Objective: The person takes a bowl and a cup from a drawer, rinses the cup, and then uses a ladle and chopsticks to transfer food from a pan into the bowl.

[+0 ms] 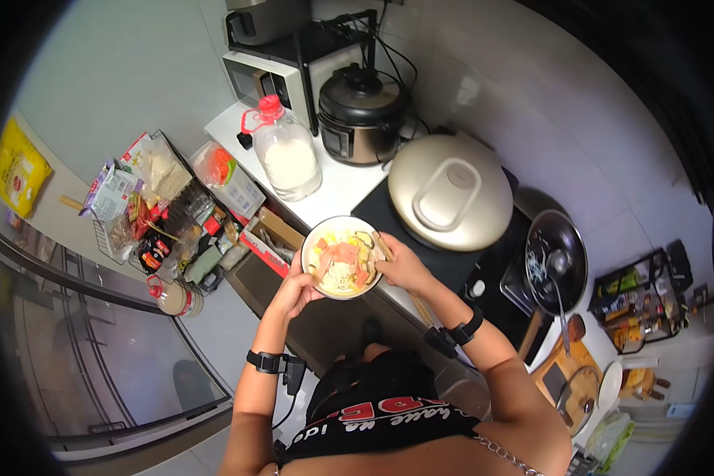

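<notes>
A white bowl (333, 224) is held up in front of my body, over the counter's front edge. In it lie pale noodles (340, 281), pink slices that look like ham (344, 252) and brown pieces that look like mushroom. My left hand (297, 290) grips the bowl's left side, thumb near the rim. Wooden chopsticks (419, 308) pass through my right hand (401, 265), which is closed around them at the bowl's right rim. Their upper ends reach over the food, and the other ends slant down toward my right forearm. Whether my right fingers also support the bowl is hidden.
Beyond the bowl, a plastic jug of white contents (291, 163) and an electric pressure cooker (360, 116) stand on the white counter. A large lidded pan (452, 190) covers the black cooktop. To the right sits a wok (541, 238) with a ladle (558, 265); packed wire baskets (181, 208) are left.
</notes>
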Action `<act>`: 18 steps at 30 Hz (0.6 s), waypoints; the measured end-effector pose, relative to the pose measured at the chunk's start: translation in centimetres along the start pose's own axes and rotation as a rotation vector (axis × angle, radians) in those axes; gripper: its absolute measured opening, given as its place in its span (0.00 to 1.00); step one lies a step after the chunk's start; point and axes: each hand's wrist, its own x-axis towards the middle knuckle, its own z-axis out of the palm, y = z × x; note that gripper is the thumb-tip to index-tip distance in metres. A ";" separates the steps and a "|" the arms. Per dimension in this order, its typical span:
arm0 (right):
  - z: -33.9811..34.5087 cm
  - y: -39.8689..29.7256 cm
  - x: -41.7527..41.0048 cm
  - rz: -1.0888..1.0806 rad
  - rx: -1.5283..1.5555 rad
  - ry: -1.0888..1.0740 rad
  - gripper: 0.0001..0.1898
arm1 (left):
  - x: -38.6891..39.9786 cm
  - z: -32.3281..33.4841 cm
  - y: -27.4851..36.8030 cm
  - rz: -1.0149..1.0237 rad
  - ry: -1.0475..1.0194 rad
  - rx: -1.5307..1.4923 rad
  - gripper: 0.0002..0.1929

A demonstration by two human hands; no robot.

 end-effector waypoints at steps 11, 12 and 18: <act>7.5 -3.8 13.1 -0.044 -0.026 -0.207 0.32 | 5.1 -11.6 8.8 0.008 0.167 0.014 0.39; 8.5 -4.2 14.5 -0.020 0.011 -0.221 0.33 | 5.6 -13.3 9.7 0.010 0.171 0.015 0.39; 14.3 -6.7 23.7 0.087 -0.024 -0.371 0.31 | 10.4 -25.5 16.6 -0.002 0.165 -0.188 0.37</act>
